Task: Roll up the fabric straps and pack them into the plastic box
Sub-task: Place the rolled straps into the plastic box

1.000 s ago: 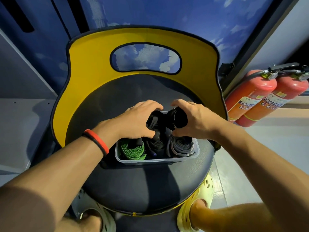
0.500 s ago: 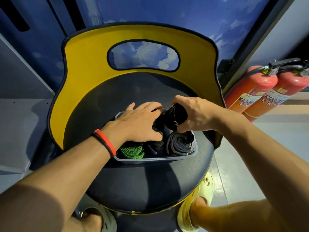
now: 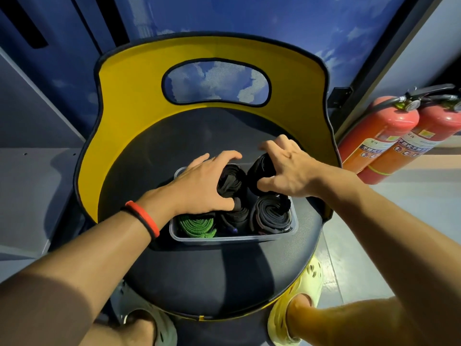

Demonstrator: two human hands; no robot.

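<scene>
Packing step, near the end by the look of it.

- The box [image 3: 224,239] sits on the seat [image 3: 212,275], towards its front. The front row is filled: green roll [image 3: 197,224] on the left, front roll [image 3: 234,218] in the middle, grey roll [image 3: 272,216] on the right, all standing on edge with coils showing.
- Your left hand [image 3: 199,186] grips the centre roll [image 3: 230,181] in the back row, thumb below and fingers curved over the top. It rides higher than the front row and does not look fully seated.
- Your right hand [image 3: 287,171] pinches the corner roll [image 3: 262,168] between thumb and fingers at the back right. That roll is tilted and mostly above the rim.
- The two black rolls touch each other. The back left of the box is hidden under your left hand, so I cannot tell what is there.

Next move, as I judge it: push the corner roll down into the back right gap and use your left hand to hold the centre roll aside. Keep both rolls pinched tight until they wedge, because a loose coil is likely to spring open. The fit looks snug.

Surroundings: round black seat with a yellow backrest [image 3: 129,96] that has an oval cut-out. The wall [image 3: 249,21] behind carries a sky print. Two red extinguishers [image 3: 381,136] lean at the right on a pale floor [image 3: 374,221]. There is a red wristband [image 3: 146,217] on your left wrist, and pale clogs [image 3: 306,278] show below the seat.
</scene>
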